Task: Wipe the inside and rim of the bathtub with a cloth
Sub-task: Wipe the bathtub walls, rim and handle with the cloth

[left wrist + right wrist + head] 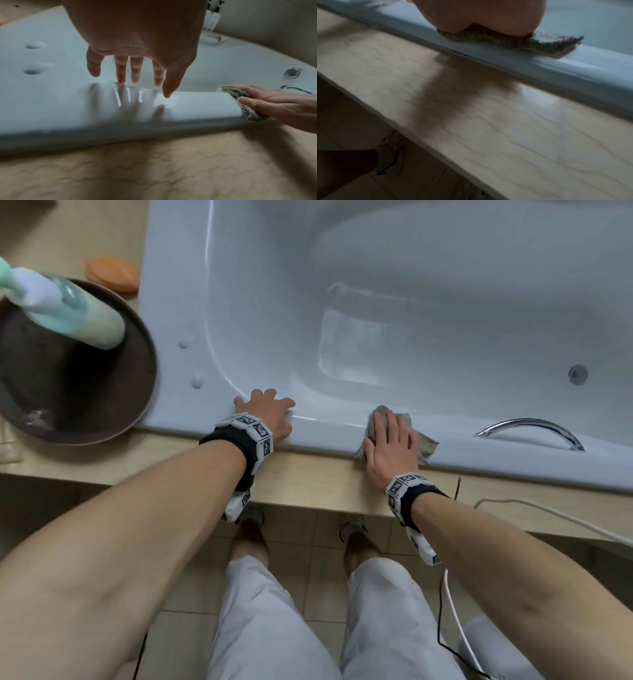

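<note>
The white bathtub (445, 302) fills the upper head view, its near rim (325, 436) running left to right. A greenish cloth (424, 445) lies on that rim under my right hand (390, 443), which presses it flat with straight fingers. In the left wrist view the cloth (248, 115) shows beneath the right hand (274, 102). The right wrist view shows the cloth (553, 43) squashed under my palm on the rim (573, 67). My left hand (267, 414) rests on the rim at the tub's near left corner, its fingers (121, 70) spread and straight, touching the rim (68, 108).
A dark round basin (102, 392) holding a pale green bottle (68, 309) sits left of the tub, with an orange soap (113, 277) behind it. Two foam blobs (198, 380) lie on the left rim. A chrome handle (531, 429) is on the rim at right; the drain (578, 374) lies beyond.
</note>
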`<move>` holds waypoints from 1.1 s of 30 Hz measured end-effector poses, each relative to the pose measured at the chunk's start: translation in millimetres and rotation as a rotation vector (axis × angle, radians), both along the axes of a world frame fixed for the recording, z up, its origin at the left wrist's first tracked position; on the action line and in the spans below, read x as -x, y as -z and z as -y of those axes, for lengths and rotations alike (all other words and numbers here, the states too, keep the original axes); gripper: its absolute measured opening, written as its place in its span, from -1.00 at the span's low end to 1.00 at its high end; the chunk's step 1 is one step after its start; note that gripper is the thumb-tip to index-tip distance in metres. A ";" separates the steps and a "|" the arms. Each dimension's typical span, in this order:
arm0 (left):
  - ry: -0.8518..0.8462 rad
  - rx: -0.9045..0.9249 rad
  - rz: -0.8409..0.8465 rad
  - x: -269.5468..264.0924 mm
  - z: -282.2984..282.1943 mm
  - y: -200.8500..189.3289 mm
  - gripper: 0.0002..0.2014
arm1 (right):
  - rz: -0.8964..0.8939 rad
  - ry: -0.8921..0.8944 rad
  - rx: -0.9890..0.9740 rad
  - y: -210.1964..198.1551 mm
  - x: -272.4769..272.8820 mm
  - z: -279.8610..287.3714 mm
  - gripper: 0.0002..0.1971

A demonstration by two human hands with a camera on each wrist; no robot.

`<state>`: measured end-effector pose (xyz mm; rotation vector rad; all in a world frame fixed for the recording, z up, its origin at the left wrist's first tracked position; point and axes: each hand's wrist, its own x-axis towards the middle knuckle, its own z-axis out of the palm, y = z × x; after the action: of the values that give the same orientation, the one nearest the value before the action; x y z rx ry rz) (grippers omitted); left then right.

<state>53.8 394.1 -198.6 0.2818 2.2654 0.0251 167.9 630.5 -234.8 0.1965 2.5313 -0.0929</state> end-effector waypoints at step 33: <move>0.149 0.076 -0.067 32.1 32.8 -13.7 -0.46 | 0.014 0.106 0.015 -6.8 3.1 -15.0 -0.42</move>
<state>21.7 361.4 -185.0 0.4152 2.2997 -0.1497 164.9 645.5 -228.1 0.3238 2.5049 -0.1518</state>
